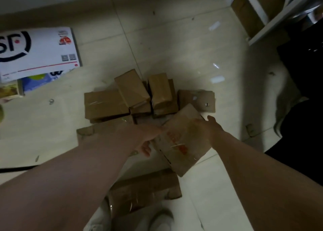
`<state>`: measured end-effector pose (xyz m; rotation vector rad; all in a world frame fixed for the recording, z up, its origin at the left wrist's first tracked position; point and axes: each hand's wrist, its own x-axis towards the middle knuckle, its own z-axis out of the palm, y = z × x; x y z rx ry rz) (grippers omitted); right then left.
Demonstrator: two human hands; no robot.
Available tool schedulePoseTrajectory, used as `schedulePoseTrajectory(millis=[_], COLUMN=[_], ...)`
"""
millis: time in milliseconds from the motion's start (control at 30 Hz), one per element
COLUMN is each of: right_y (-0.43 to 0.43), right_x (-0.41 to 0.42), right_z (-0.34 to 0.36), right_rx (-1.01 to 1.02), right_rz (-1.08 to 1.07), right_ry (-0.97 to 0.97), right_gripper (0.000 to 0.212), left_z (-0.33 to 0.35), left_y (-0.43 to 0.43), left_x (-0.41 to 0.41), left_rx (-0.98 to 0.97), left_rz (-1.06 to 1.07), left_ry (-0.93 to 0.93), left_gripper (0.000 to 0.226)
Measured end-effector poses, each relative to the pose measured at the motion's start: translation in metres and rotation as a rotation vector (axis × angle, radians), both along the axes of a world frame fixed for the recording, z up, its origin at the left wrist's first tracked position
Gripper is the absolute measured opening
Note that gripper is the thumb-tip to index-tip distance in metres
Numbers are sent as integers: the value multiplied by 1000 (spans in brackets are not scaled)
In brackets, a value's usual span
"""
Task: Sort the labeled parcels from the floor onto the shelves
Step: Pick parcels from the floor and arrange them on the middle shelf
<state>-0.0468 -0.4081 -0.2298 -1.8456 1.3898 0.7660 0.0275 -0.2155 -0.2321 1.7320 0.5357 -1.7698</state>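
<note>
You have a flat parcel (181, 143) with red print on its brown face lifted off the floor (174, 38) just below the centre of your view, tilted so that one corner points toward 12 o'clock and the opposite one toward 6 o'clock. Your right hand (204, 125) grips it at its upper right edge, at the parcel's 1 o'clock, the thumb sticking up clear of the cardboard and the fingers laid across the face. Your left hand (150, 134) meets the parcel's left edge at its 9 o'clock; blur hides the fingers there, so I cannot tell whether they curl round the edge or only press against it. Beyond the held parcel, toward 12 o'clock, the pile of parcels (132, 89) lies on the tiles: brown boxes wrapped in clear tape, some leaning on one another, with a flatter one at the pile's 3 o'clock side. Another taped parcel (145, 188) lies at 6 o'clock, between your forearms and just above your shoe (160, 218). At 10 o'clock a white SF box (38, 52) rests on the floor over a blue package (38, 82). The shelf (256, 6), a white frame with cardboard boxes on it, stands at 1 o'clock, well apart from the parcel you hold.
</note>
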Motion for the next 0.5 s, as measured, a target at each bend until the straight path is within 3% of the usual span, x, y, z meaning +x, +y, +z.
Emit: schedulePoseTrajectory(millis=[133, 233, 367, 500], right_y=[4, 8, 12, 15], right_x=[-2, -3, 5, 15], right_z=[-7, 25, 108, 218], right_rx=[-17, -13, -37, -65], right_rz=[33, -58, -177, -204], right_ry=[26, 11, -53, -197], right_gripper=[64, 79, 101, 111], left_z=[3, 35, 115, 211], left_y=[-8, -6, -1, 8], left_x=[-2, 6, 13, 19], left_rx=[-10, 67, 127, 70], left_rz=[150, 246, 335, 471], left_ry=[9, -48, -77, -103], left_gripper=[43, 49, 31, 26])
